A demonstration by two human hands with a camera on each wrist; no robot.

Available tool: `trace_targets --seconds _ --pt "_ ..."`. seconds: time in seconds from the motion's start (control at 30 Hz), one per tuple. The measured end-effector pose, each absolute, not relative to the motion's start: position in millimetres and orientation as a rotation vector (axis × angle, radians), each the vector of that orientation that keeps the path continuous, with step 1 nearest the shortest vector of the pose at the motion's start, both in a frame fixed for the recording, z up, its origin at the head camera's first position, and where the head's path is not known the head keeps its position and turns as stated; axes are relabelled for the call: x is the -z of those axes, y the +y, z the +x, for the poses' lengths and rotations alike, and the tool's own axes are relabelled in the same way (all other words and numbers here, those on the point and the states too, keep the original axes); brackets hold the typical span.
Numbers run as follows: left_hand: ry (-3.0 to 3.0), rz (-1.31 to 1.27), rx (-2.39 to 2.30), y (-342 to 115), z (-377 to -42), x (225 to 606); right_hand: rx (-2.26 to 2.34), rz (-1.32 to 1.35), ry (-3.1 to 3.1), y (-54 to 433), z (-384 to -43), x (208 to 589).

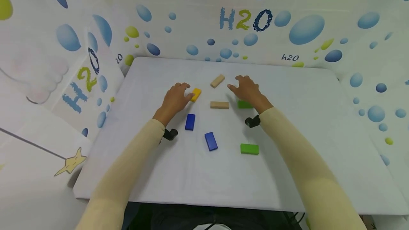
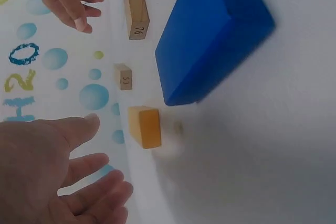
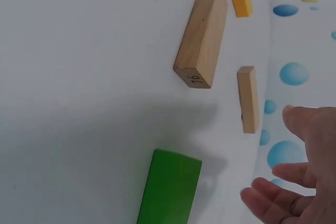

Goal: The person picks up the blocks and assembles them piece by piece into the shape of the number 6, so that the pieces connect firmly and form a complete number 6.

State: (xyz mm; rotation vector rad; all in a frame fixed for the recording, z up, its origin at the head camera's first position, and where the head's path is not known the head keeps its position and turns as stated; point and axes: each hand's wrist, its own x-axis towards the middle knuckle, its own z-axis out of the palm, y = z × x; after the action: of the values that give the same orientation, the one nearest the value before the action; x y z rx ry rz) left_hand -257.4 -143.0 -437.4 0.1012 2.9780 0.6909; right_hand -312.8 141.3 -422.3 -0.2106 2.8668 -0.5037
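Observation:
My left hand [image 1: 174, 100] is beside a yellow block [image 1: 196, 94], thumb and fingers spread apart and nothing held. In the left wrist view the yellow block [image 2: 145, 127] stands apart from the fingers [image 2: 86, 169]. My right hand [image 1: 250, 89] hovers over the table with relaxed fingers, partly covering a green block [image 1: 244, 104] in the head view. Two plain wooden blocks lie between the hands: one slanted farther back [image 1: 217, 81], one crosswise [image 1: 219, 105] marked 76 in the wrist views. Nearer me are two blue blocks, one left [image 1: 190, 122] and one central [image 1: 211, 141].
A second green block [image 1: 249, 149] lies at the front right of the group. All the blocks rest on a white-covered table [image 1: 306, 116]. Behind it rises a white backdrop [image 1: 204, 17] printed with bubbles and H2O lettering. Each wrist carries a small black camera [image 1: 170, 134].

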Motion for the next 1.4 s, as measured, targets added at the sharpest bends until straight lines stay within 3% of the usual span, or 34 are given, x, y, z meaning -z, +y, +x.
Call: trace_targets --seconds 0.6,1.4 --pt "2.960 0.060 -0.679 -141.3 -269.0 456.6 0.487 -0.094 2.877 107.7 -351.2 439.7" --pt "2.965 0.062 -0.680 -142.8 -269.2 468.5 0.569 -0.062 2.926 88.0 -351.3 452.0"
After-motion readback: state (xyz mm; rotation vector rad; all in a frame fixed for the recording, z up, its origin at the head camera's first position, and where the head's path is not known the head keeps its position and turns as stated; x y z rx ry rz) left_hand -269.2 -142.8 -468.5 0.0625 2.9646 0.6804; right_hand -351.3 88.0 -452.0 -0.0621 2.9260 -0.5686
